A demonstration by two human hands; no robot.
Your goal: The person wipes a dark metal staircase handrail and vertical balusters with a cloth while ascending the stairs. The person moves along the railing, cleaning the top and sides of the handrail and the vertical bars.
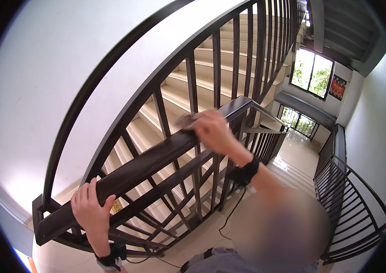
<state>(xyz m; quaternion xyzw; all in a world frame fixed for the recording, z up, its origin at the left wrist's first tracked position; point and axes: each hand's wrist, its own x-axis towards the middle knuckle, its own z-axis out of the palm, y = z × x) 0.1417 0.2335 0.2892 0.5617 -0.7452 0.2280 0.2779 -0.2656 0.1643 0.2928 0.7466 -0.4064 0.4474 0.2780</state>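
Head view: right hand point(211, 129) presses small brownish cloth point(186, 119) on dark handrail point(156, 157) top, fingers closed over it. Cloth prob soft, light, bunchable; pinch anywhere. Left hand point(90, 209) wrapped round rail's lower end.

Dark wooden handrail point(156, 157) atop black metal balusters, a small brownish cloth point(187, 120) on its top

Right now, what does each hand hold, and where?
Left hand grips the dark handrail near its lower end. Right hand presses a brownish cloth on the rail's top, higher up.
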